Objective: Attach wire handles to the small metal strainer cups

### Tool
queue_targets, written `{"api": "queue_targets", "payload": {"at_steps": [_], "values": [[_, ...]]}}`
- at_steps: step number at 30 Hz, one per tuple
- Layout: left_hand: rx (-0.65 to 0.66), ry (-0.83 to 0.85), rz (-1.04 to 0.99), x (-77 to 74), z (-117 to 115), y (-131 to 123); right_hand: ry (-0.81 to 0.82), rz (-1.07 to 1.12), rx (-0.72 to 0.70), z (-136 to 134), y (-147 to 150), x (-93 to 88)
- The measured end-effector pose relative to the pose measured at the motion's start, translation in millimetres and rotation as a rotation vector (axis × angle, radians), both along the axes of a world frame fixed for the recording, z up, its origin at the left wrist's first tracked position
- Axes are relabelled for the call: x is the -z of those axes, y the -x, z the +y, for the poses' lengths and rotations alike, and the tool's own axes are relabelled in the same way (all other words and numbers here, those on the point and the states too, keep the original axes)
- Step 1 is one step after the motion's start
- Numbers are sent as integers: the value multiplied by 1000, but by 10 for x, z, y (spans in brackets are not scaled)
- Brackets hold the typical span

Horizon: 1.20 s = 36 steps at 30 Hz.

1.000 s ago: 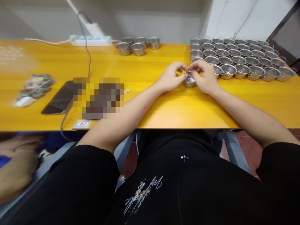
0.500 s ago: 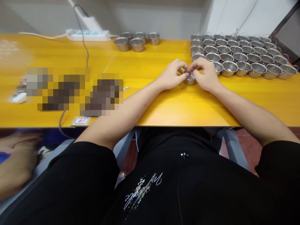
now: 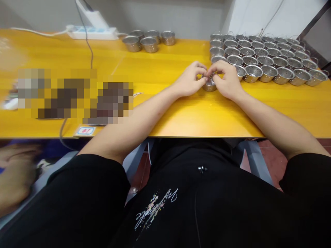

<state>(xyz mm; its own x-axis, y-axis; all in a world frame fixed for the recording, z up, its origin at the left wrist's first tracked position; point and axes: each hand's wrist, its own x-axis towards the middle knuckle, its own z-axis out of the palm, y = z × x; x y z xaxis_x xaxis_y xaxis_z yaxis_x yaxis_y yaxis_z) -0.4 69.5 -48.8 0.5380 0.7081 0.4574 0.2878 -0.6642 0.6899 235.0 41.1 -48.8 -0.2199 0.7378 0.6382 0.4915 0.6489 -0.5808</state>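
Steel cup pinched between both hands

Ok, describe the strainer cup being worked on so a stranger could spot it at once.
On the yellow table, a block of metal strainer cups fills the far right. Just off its near-left corner stands one strainer cup, apart from the rows. It is the only one pinched between the left hand and right hand.

One head-worn camera is looking forward and down from above the person's lap, facing the tabletop across its near edge toward the far edge and wall, sitting close enough that both forearms are filling the middle.
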Motion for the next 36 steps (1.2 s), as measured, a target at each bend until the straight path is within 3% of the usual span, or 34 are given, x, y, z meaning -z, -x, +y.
{"api": "queue_targets", "payload": {"at_steps": [14,25,36], "values": [[201,16,-9,154,177,26,-10,8,3,37,28,-4],[216,25,22,94,146,53,-9,-88,-40,17,-51,-47],[146,29,83,10,25,34,122,-62,16,-61,-9,-131]]}}
